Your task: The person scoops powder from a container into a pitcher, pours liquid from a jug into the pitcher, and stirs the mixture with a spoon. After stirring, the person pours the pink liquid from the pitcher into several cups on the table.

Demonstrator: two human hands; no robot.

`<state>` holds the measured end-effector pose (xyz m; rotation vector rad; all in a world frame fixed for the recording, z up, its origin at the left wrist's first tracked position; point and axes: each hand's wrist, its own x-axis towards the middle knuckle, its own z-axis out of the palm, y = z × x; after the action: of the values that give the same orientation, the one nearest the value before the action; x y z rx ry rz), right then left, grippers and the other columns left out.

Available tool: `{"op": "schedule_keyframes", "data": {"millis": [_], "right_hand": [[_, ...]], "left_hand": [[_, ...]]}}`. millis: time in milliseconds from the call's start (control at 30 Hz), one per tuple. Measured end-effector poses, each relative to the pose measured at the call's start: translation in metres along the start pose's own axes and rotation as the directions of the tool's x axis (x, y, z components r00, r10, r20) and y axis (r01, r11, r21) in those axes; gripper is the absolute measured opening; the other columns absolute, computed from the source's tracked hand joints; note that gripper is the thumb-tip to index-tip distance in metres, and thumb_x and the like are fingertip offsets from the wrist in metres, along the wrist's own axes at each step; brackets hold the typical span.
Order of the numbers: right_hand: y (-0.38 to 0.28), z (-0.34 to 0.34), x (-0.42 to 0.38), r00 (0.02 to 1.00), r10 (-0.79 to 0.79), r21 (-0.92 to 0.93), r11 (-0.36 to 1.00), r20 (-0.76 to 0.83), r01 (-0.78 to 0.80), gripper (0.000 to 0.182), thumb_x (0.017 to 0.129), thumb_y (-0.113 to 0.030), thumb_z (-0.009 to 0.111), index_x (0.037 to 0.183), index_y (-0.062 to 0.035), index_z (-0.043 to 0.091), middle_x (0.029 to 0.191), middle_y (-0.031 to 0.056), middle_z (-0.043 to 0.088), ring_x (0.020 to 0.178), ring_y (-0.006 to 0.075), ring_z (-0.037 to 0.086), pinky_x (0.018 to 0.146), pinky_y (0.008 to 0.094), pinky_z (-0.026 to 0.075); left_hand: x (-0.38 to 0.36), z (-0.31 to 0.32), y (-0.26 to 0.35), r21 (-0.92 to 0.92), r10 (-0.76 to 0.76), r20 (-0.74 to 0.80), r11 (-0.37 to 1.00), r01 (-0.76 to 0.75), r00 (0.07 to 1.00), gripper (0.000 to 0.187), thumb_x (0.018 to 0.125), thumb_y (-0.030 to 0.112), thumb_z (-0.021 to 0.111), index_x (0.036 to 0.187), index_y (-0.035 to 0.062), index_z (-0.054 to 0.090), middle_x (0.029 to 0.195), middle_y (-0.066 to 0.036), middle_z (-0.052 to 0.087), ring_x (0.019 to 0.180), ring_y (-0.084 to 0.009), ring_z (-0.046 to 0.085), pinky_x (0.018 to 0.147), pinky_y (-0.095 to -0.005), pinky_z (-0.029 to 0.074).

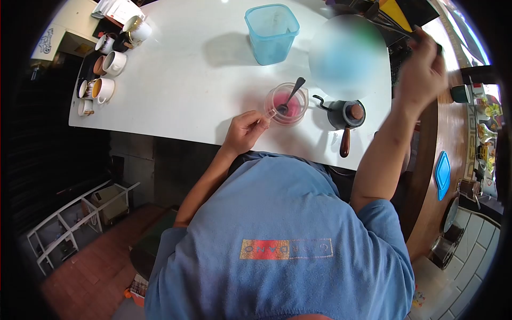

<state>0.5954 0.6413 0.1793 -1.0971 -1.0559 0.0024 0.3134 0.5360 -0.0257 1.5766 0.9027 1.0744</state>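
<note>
My left hand is closed on the handle of a clear measuring cup that stands on the white table. Pink content shows inside the cup, and a spoon leans in it. My right hand is raised over the table's right side, fingers closed around a long, thin, dark utensil whose kind I cannot make out. To the right of the cup sits a small dark gooseneck kettle with a wooden handle and knob. Behind the cup stands a light blue plastic container, open at the top.
Several mugs crowd the left end of the white table. A pale blue blur covers the area right of the container. On a wooden counter at right lies a blue lid. A white metal rack stands on the floor at left.
</note>
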Motion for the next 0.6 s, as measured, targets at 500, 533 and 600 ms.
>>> {"op": "schedule_keyframes", "data": {"millis": [500, 533, 600], "right_hand": [[0.055, -0.028, -0.048, 0.916, -0.05, -0.53, 0.803, 0.398, 0.274, 0.016, 0.085, -0.018, 0.057, 0.087, -0.0061, 0.068, 0.074, 0.0119, 0.065, 0.072, 0.03, 0.06, 0.068, 0.0383, 0.047], [0.055, -0.025, -0.051, 0.901, -0.053, -0.497, 0.82, 0.431, 0.286, 0.017, 0.086, -0.018, 0.057, 0.086, -0.0053, 0.068, 0.073, 0.0116, 0.064, 0.073, 0.0293, 0.059, 0.067, 0.0377, 0.046], [0.055, -0.022, -0.054, 0.88, 0.001, -0.478, 0.84, 0.474, 0.257, 0.018, 0.086, -0.018, 0.056, 0.087, -0.0044, 0.068, 0.074, 0.0113, 0.065, 0.073, 0.0287, 0.059, 0.069, 0.0368, 0.046]], "left_hand": [[0.001, -0.001, 0.0, 0.016, -0.018, 0.027, 1.0, 0.018, 0.999, 0.023, 0.093, 0.015, 0.051, 0.08, -0.0025, 0.057, 0.076, -0.006, 0.056, 0.064, -0.0082, 0.049, 0.058, -0.0212, 0.04], [0.001, -0.001, -0.001, 0.024, -0.024, 0.028, 0.999, 0.023, 0.999, 0.023, 0.093, 0.015, 0.051, 0.079, -0.0024, 0.057, 0.076, -0.006, 0.056, 0.064, -0.0083, 0.049, 0.058, -0.0212, 0.04], [0.001, -0.002, -0.001, 0.033, -0.027, 0.033, 0.999, 0.025, 0.999, 0.023, 0.093, 0.014, 0.051, 0.08, -0.0026, 0.057, 0.075, -0.006, 0.056, 0.064, -0.0083, 0.049, 0.057, -0.0211, 0.04]]}}
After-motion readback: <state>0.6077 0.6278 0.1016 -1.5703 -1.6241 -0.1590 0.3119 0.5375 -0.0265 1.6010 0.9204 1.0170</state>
